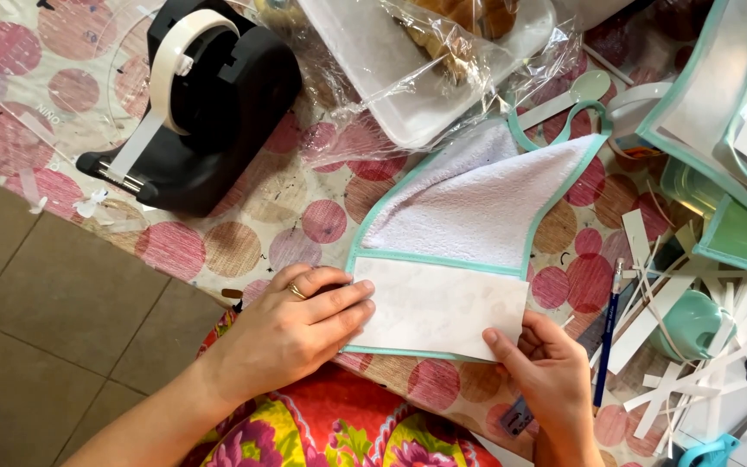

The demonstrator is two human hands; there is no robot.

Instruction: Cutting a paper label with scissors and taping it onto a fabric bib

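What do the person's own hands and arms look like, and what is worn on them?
Both forearms are bare, with no sleeves visible. The left hand wears a gold ring on one finger. The right hand shows no ring, watch or glove.

- White terry-cloth bib with mint-green binding (477,203), frame centre: nubby, matt towelling.
- Flat white paper panel (443,309) across the bib's lower edge: smooth, matt.
- Black plastic tape dispenser (226,104), upper left: faintly glossy, with a roll of translucent tape.
- Crinkled clear plastic film (443,65), top centre: shiny.
- Dotted pink-and-brown cover of the worktop (322,220): slick, sheened.
- Loose white paper strips (659,311), right: matt.
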